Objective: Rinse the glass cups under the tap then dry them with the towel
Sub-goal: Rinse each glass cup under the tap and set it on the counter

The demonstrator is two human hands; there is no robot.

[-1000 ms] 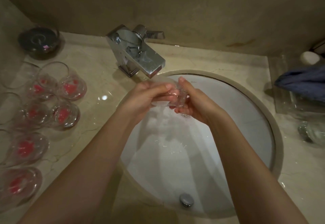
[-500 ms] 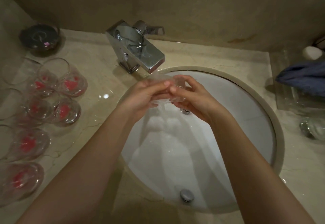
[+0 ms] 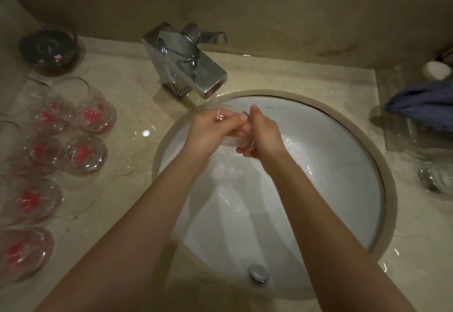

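Both hands hold one cup (image 3: 232,137) between them under the tap (image 3: 193,66): the left hand (image 3: 210,130) grips it with curled fingers from the left, and the right hand (image 3: 259,137) wraps its base side, thumb up. Compared with a second ago, the cup has been lifted closer to the spout, so the stream now falls into its mouth and spills into the sink (image 3: 343,164). Rinsing of this cup looks well underway, though drying is not yet begun. On the worktop (image 3: 137,105) to the left lie more cups (image 3: 95,118) with red inside, apparently waiting. Far right, the blue towel (image 3: 421,103) sits well apart, with another glass (image 3: 436,179) near it.
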